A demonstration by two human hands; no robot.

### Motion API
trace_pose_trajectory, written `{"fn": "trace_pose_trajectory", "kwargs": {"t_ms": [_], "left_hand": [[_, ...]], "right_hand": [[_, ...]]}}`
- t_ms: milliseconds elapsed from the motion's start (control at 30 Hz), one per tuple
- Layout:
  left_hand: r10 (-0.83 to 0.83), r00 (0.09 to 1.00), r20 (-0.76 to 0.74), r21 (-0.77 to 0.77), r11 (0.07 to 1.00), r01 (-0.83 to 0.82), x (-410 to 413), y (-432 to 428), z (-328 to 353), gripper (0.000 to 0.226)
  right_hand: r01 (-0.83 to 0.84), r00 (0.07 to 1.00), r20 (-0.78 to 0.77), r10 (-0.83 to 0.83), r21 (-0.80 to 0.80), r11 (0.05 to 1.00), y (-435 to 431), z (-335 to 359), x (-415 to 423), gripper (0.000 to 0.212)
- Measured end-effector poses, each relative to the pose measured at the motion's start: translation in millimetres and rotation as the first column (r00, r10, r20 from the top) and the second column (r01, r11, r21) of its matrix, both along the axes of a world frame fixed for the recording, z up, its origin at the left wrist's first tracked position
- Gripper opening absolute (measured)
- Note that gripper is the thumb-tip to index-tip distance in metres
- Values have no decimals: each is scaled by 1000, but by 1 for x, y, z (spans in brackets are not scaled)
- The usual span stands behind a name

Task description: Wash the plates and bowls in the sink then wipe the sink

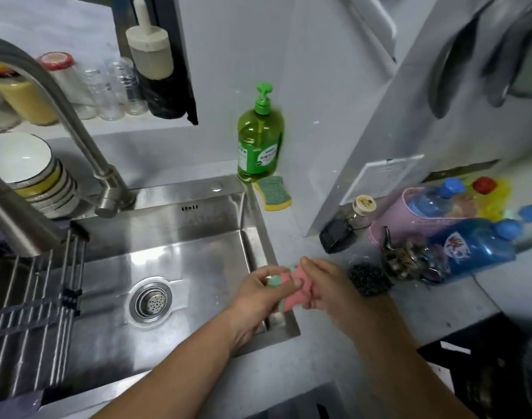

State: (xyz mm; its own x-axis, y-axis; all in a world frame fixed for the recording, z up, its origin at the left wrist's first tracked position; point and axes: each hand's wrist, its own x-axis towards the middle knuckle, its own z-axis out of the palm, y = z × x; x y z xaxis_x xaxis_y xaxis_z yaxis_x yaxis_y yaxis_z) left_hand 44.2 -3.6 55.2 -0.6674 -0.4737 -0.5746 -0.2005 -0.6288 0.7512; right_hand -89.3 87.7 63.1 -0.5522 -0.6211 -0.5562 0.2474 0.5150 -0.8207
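**Hands at the sink's right rim.** The left hand [263,296] and right hand [323,287] are both gripping a pink sponge [292,287] just above the right rim of the sink [174,246], fingers [269,272] curling closed around it from either end. Washed bowls [29,172] are standing stacked behind the sink's left corner. A soap bottle [260,140] and a yellow sponge [274,193] are sitting on the grey counter [289,373] behind the sink's right corner. A wire rack [32,313] is lying across the sink's left side.
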Motion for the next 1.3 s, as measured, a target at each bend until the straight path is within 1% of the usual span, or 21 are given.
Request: {"fn": "trace_pose_trajectory", "kwargs": {"t_ms": [33,100,133,200,267,333,433,500,533,567,600,633,667,733,767,800,900,967,1067,1200,1300], "left_hand": [[6,1000,14,-18,1000,-6,-5,0,-3,28],[-9,999,33,-10,1000,9,-13,-3,-7,9],[-18,999,35,7,1000,18,-17,-4,-10,6],[-16,999,40,36,999,15,-25,-7,-15,9],[1,997,71,14,1000,-2,-32,-8,-23,15],[-14,992,129,-63,998,23,-41,-7,-32,26],[-46,977,210,-178,980,84,-56,-6,-40,38],[-79,969,236,-249,959,138,-68,-7,-45,42],[-101,957,271,-310,932,186,-73,-7,-47,41],[-121,937,329,-394,884,252,-77,-8,-48,38],[-129,907,401,-480,814,328,-81,-9,-50,35],[-120,878,463,-539,748,386,-82,-11,-51,33],[-105,858,502,-569,707,419,-84,-13,-52,31],[-79,839,538,-582,685,438,-85,-17,-53,27],[-71,837,542,-584,685,436,-85,-18,-53,23],[-76,832,550,-575,688,443,-84,-19,-53,20],[-73,827,557,-570,691,445,-79,-20,-59,18],[-59,835,547,-551,725,413,-76,-20,-65,16],[-66,870,488,-508,789,345,-75,-20,-66,11],[-42,917,396,-466,851,240,-61,-19,-63,17],[-48,920,388,-430,874,226,-38,-26,-59,18]], "right_hand": [[-13,1000,10,13,-13,1000,3,0,-6,28],[-14,999,-44,13,-19,1000,9,-2,-16,24],[-5,997,-75,4,-13,1000,10,-3,-19,24],[21,993,-116,-18,24,1000,12,-9,-27,26],[53,983,-179,-38,79,995,13,-13,-34,31],[140,963,-243,-113,96,985,14,-21,-39,29],[283,933,-253,-255,80,956,13,-33,-43,17],[314,919,-273,-285,66,947,12,-39,-46,17],[296,916,-305,-262,71,953,12,-41,-46,16],[264,910,-352,-218,88,961,11,-41,-47,16],[225,895,-416,-163,105,969,12,-43,-48,20],[197,861,-496,-118,110,974,13,-46,-48,25],[183,813,-578,-73,135,974,14,-50,-47,30],[169,703,-710,49,233,958,15,-55,-44,33],[157,661,-741,118,290,944,16,-59,-42,30],[120,642,-745,180,329,937,17,-61,-38,28],[-50,690,-676,259,313,948,15,-72,-32,32],[-121,667,-677,311,312,942,15,-81,-31,33],[-166,611,-707,356,325,931,19,-83,-30,35],[-200,601,-680,421,382,902,25,-77,-27,46],[-248,601,-625,497,446,860,20,-71,-25,38]]}}
